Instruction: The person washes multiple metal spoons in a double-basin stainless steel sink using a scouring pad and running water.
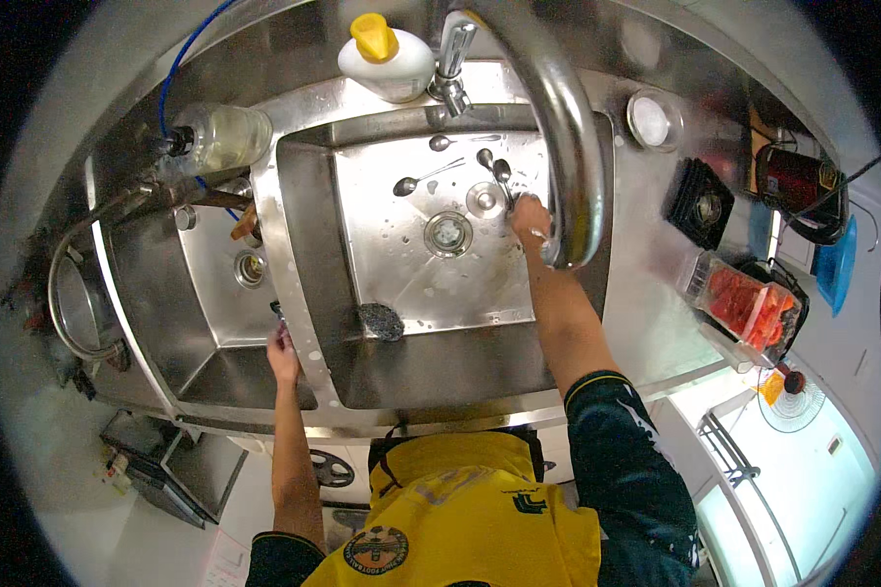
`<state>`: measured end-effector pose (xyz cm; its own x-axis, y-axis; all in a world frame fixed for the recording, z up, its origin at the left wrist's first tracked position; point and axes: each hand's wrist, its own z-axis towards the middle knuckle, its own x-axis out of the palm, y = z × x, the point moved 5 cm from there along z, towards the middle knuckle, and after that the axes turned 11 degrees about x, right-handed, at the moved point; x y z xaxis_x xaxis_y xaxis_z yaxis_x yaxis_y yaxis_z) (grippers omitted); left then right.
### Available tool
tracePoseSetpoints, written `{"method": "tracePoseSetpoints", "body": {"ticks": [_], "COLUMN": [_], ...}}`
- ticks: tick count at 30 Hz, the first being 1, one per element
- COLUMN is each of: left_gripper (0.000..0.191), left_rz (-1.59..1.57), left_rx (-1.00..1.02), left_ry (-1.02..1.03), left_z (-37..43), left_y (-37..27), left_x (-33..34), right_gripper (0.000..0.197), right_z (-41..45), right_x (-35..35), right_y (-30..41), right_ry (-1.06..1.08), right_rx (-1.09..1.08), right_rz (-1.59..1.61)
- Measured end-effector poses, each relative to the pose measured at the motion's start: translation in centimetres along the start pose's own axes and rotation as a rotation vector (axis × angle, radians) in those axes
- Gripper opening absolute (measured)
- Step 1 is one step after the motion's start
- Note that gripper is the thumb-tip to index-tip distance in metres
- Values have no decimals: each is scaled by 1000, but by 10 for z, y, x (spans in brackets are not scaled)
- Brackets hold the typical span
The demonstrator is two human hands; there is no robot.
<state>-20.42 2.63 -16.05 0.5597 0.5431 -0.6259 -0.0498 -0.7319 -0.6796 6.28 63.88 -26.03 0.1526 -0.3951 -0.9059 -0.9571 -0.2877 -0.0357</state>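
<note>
My right hand [531, 219] is low in the right basin of a steel sink [440, 293], beside the curved faucet spout [584, 147], its fingers at the handle end of a spoon [502, 173]; whether it grips it I cannot tell. Several metal spoons lie on the wet basin floor, one of them a spoon [405, 186] at the left. A round metal strainer lid [486, 199] lies near the drain [448, 234]. A steel wool scrubber [382, 322] rests at the near left corner. My left hand [283, 355] is over the left basin by the divider, with a small dark item at its fingertips.
Behind the basin stands a white bottle with a yellow cap [386, 59]. A clear bottle [227, 137] lies by the left basin. On the right counter are a glass bowl [653, 121], black stacked trays [699, 204] and a clear container with red food [741, 304].
</note>
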Motion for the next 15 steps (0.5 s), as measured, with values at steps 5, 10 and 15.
{"method": "tracePoseSetpoints", "body": {"ticks": [5,10,15], "left_gripper": [37,34,28], "left_rz": [-186,-234,-318], "left_rx": [56,215,359], "left_ry": [-338,-469,-397], "left_z": [0,-29,-52], "left_y": [-123,-177,-271], "left_x": [-34,-33,13], "right_gripper": [26,33,47], "right_z": [-17,-53,-108], "right_x": [13,7,-8], "right_y": [-9,-4,-24], "right_ry": [102,202,404], "right_rx": [-27,204,231], "right_rz": [17,218,249]}}
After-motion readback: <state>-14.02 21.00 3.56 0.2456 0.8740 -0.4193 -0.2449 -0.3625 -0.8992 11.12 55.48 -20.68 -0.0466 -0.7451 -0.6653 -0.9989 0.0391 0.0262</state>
